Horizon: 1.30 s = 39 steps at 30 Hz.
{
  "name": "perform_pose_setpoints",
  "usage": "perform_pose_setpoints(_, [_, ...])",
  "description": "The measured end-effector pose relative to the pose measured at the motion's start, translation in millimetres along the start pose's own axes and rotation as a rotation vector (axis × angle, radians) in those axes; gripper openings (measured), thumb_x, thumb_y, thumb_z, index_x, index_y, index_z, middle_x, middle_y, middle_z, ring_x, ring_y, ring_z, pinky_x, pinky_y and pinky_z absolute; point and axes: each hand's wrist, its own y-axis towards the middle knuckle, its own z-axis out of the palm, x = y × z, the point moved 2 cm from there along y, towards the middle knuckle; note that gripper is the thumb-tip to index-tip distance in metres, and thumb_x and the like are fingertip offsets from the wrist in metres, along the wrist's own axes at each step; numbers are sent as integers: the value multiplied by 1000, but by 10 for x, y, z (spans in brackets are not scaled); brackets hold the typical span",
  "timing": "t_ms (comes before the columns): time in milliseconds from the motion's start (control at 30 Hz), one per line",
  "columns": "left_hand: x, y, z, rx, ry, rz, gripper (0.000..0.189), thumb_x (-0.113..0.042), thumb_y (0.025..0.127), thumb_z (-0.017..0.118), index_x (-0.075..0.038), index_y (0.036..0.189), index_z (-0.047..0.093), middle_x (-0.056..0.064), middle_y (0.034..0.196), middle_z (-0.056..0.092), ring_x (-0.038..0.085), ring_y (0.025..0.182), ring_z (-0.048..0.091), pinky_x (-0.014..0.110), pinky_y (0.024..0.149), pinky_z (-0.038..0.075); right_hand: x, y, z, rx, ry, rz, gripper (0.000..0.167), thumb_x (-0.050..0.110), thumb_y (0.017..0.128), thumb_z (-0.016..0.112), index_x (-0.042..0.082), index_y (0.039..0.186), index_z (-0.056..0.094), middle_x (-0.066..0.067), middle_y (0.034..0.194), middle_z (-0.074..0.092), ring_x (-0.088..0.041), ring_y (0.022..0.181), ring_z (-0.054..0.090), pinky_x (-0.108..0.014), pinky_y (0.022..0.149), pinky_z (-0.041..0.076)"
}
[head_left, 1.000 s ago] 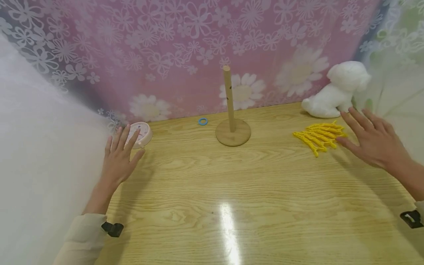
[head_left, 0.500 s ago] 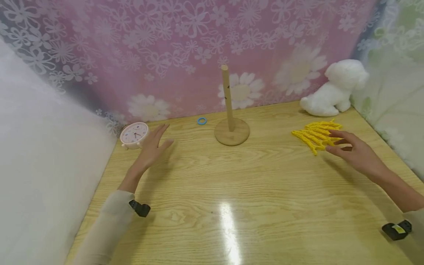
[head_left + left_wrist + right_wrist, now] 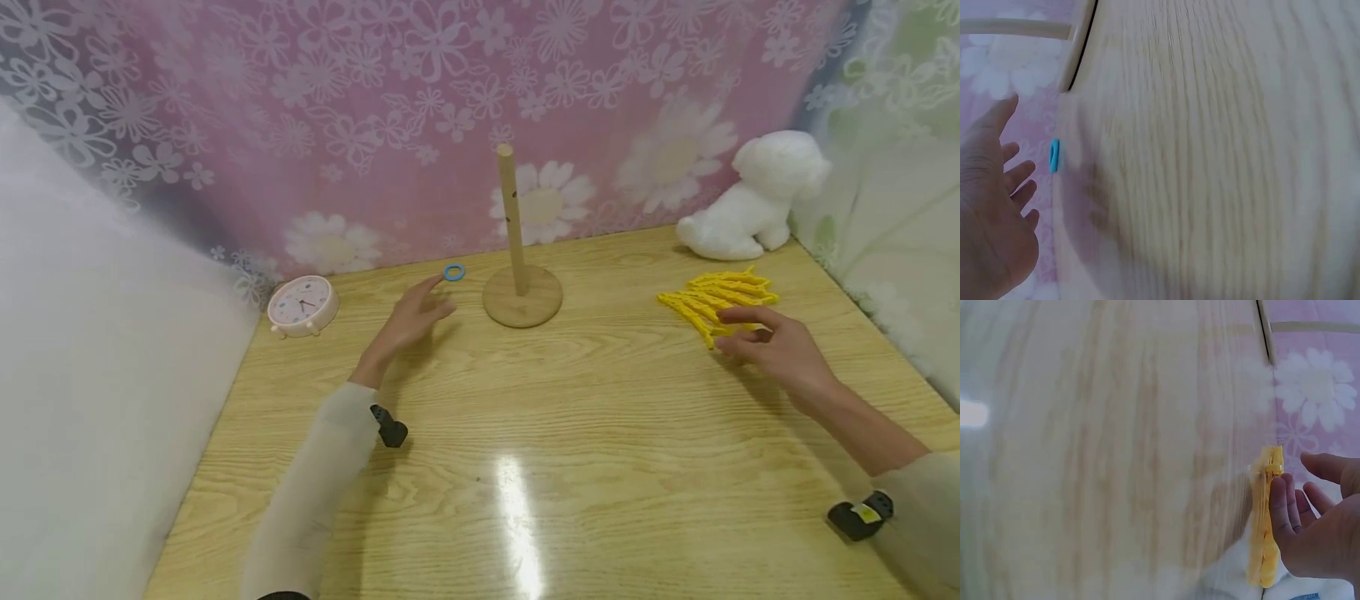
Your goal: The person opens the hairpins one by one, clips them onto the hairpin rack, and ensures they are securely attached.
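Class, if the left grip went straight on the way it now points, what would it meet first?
Probably the ring, just ahead of the left grip in the head view, though the grip's height above the table is unclear.

The head camera looks forward and down from up high, across the counter [image 3: 600, 417] to the pink cloth [image 3: 420, 183]. The left wrist camera is low and close, tipped sideways, looking past the left hand [image 3: 991, 206] to the blue ring [image 3: 1053, 167]. The right wrist camera is low and tipped too, looking past the right hand [image 3: 1322, 531] at the yellow strips [image 3: 1265, 550]. All three see the pole [image 3: 513, 225].
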Motion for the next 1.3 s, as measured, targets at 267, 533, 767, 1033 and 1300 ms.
perform_pose_setpoints(267, [-22,225,258,38,-90,-1,76,-45,105,61,-14,166,27,13,166,36,36,154,30,56,124,31,-2,52,94,-22,-109,6,48,31,101,73,3,139,61,8,128,67,-8,63,53,-29,50,42])
perform_pose_setpoints(533, [-26,380,462,28,-170,-37,83,-48,97,73,-22,165,33,0,165,39,24,155,32,48,125,30,75,121,231,-49,-266,-60,38,23,100,73,-1,130,68,-29,133,63,1,70,60,-21,58,51])
perform_pose_setpoints(767, [12,491,553,39,-37,-27,86,-55,91,76,-29,163,37,3,172,25,30,161,9,55,130,11,182,180,401,-15,-305,-150,33,16,98,75,1,127,72,-26,114,72,-7,58,51,-25,54,46])
perform_pose_setpoints(1033, [-29,566,569,72,88,74,80,-53,96,72,-29,164,36,1,171,29,26,161,10,46,132,1,267,274,521,31,-270,-152,35,10,98,72,6,133,70,-17,87,73,-12,54,49,-26,50,42])
perform_pose_setpoints(1300, [-55,548,592,83,140,74,84,-54,95,72,-30,165,32,-2,172,26,21,162,8,42,131,-4,247,318,542,94,-126,-73,59,11,96,76,-2,149,51,-28,143,56,-23,97,72,-19,64,54])
